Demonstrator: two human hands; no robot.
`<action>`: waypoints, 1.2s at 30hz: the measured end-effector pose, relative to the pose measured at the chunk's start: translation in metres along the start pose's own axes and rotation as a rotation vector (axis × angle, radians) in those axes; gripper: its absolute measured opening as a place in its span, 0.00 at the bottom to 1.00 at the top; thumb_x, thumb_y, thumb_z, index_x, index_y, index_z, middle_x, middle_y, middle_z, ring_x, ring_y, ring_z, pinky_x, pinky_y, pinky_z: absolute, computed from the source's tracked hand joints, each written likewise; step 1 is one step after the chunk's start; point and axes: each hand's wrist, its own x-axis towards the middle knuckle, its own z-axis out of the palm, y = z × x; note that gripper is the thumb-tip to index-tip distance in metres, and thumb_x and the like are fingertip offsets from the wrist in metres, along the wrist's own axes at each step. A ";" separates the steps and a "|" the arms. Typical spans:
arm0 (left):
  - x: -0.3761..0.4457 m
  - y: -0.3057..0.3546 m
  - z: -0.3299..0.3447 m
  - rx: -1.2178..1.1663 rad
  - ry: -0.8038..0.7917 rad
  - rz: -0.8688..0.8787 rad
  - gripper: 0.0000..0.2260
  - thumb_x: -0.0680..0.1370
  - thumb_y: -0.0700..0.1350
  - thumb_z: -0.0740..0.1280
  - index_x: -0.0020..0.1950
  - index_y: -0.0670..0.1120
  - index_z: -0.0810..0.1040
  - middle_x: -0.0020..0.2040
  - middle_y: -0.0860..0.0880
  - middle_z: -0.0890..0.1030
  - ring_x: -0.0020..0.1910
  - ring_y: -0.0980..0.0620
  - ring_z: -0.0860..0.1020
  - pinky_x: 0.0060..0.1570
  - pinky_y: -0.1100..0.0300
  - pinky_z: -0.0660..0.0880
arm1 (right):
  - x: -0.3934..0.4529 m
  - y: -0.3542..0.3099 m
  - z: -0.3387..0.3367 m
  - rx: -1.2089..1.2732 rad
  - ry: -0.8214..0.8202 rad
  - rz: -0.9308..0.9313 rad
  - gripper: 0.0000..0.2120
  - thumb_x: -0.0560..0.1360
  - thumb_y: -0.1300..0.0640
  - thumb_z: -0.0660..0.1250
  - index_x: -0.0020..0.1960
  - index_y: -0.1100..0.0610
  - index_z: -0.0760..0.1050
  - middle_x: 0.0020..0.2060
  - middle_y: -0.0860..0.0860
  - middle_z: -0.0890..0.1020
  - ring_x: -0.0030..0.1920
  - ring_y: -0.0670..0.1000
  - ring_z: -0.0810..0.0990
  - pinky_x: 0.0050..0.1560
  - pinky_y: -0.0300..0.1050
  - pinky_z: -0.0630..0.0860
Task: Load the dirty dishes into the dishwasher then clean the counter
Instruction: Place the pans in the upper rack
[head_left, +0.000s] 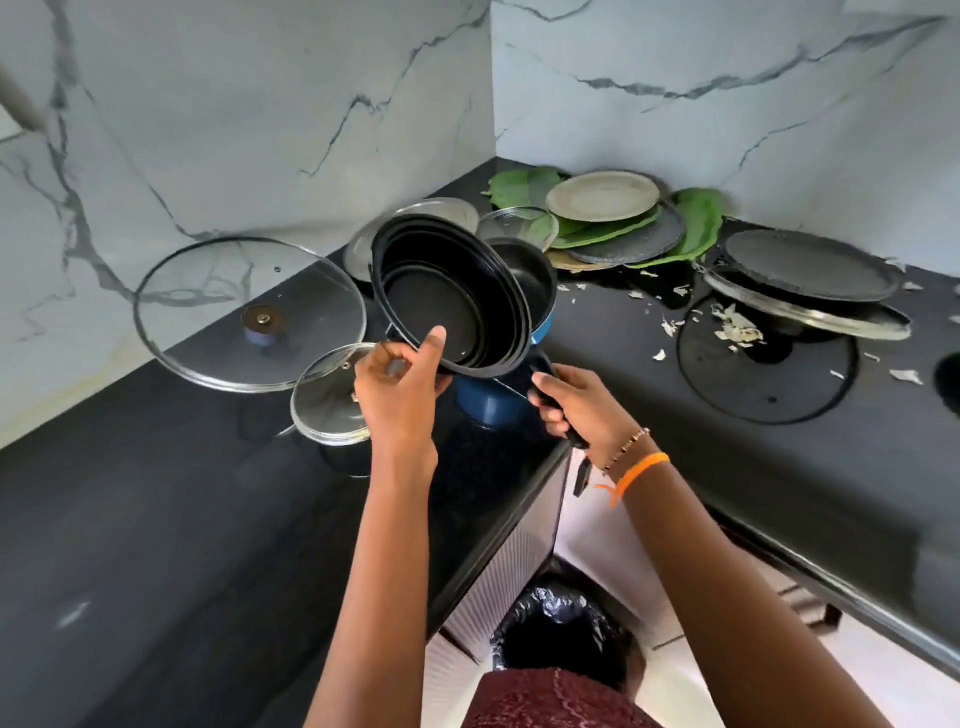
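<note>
Stack of black pans (452, 291), tilted on edge above the desk's (156, 519) inner corner. The left hand (400, 389) pinched the stack's lower rim, thumb over the lip; the right hand (571, 405) was curled round a black handle (556, 400) of the blue pan (493, 405) beneath. Judged risk: nested pans sliding out of the tilted stack, striking the glass lids (249, 312) just left of it. Open room lay below the stack, toward the bin (561, 629).
</note>
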 end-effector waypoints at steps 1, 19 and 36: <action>-0.006 -0.003 0.002 -0.002 -0.031 -0.002 0.16 0.73 0.42 0.72 0.33 0.47 0.65 0.35 0.52 0.73 0.35 0.62 0.77 0.46 0.53 0.80 | -0.012 0.000 -0.010 -0.040 0.033 -0.067 0.11 0.79 0.64 0.56 0.39 0.57 0.67 0.31 0.52 0.71 0.20 0.41 0.63 0.18 0.31 0.58; -0.216 -0.064 0.120 0.688 -0.752 0.889 0.24 0.60 0.42 0.78 0.49 0.50 0.70 0.53 0.46 0.73 0.52 0.43 0.69 0.49 0.62 0.56 | -0.301 0.085 -0.183 -1.134 1.300 -0.408 0.25 0.73 0.60 0.65 0.69 0.60 0.67 0.45 0.60 0.81 0.38 0.62 0.80 0.30 0.47 0.74; -0.602 -0.171 0.141 0.477 -1.623 0.990 0.19 0.58 0.50 0.78 0.38 0.53 0.70 0.58 0.57 0.69 0.54 0.49 0.69 0.53 0.61 0.57 | -0.670 0.273 -0.307 -0.662 1.996 0.054 0.32 0.78 0.38 0.46 0.60 0.61 0.76 0.37 0.64 0.82 0.33 0.65 0.80 0.31 0.49 0.72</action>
